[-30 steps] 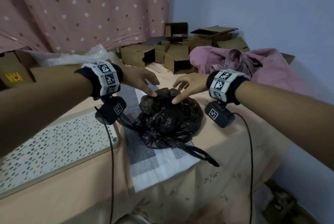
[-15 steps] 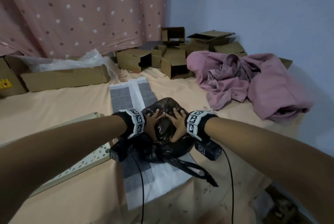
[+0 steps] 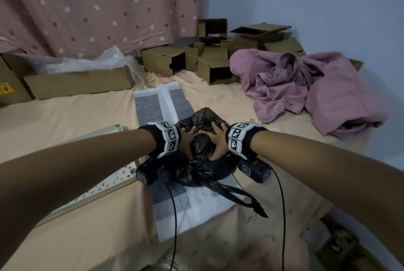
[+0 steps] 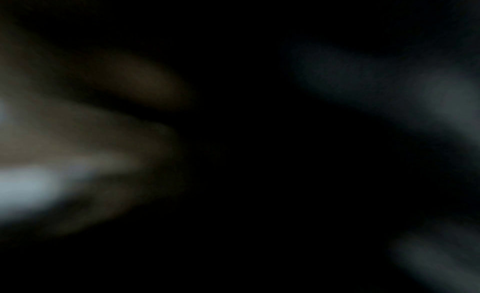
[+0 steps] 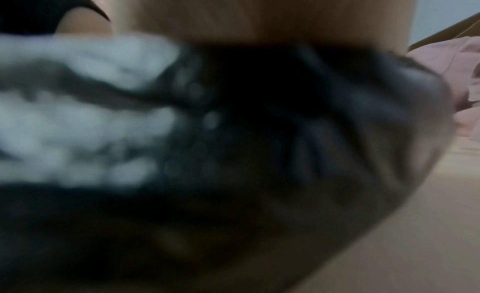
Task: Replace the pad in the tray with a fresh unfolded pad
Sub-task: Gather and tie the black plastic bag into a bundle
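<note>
A knotted black plastic bag (image 3: 203, 174) lies on a long grey-and-white pad (image 3: 168, 100), spread in a strip across the peach bedsheet. My left hand (image 3: 188, 139) and right hand (image 3: 217, 139) press down on the top of the bag side by side, fingers spread, framing a bulge of it. The cream tray (image 3: 105, 185) with its perforated grid lies to the left, partly hidden under my left forearm. The right wrist view shows the bag (image 5: 285, 133) blurred right under the palm. The left wrist view is dark.
A crumpled pink garment (image 3: 306, 87) lies at the right. Several small cardboard boxes (image 3: 209, 56) stand at the back, and a long box (image 3: 76, 82) with bubble wrap (image 3: 87, 60) at the back left. The bed's edge drops off at the front right.
My hands went from touching the bag's top with their fingertips to pressing down on it together with spread fingers. The bag looks more squashed and the head view has tilted.
</note>
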The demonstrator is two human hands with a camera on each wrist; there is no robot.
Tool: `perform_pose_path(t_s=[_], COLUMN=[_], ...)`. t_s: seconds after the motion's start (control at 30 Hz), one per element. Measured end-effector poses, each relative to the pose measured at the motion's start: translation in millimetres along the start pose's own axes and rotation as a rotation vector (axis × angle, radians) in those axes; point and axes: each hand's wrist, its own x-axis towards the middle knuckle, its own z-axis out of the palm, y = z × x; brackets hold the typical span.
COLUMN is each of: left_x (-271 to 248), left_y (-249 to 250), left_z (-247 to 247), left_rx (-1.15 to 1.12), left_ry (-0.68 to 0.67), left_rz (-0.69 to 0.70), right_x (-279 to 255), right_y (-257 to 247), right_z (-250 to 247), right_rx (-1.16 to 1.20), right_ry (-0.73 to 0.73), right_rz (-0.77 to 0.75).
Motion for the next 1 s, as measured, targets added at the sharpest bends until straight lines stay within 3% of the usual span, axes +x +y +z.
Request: perform_pose_path(t_s=[0.17, 0.37, 0.43, 0.5, 0.57, 0.67, 0.83, 1.0], left_x=[-10, -54, -71, -82, -85, -73, -53, -43], left_y=[1, -32, -46, -56, -60, -44, -12, -7], left_z=[-15, -47, -57, -57, -48, -17, 27, 25], left_rx=[-0.086, -0.544, -0.632, -0.614, -0.518, -0.324, -0.192, -0.137], left_ry=[-0.065, -0.168, -0.081, 0.085, 0.087, -0.021, -0.035, -0.108], left_rz=[0.1, 0.293, 0.254, 0.147, 0.046, -0.04, -0.063, -0.067], right_x=[-16, -37, -49, -56, -52, -39, -19, -11], right_y=[-4, 12, 17, 15, 10, -9, -27, -20], right_z=[-17, -49, -64, -76, -79, -61, -17, -4], right_rx=[0.004, 0.303, 0.35, 0.341, 0.289, 0.19, 0.028, -0.064], right_ry=[-0.08, -0.147, -0.077, 0.093, 0.208, 0.098, -0.077, -0.091], right_rz=[-0.023, -0.033, -0.07, -0.079, -0.056, -0.051, -0.023, -0.014])
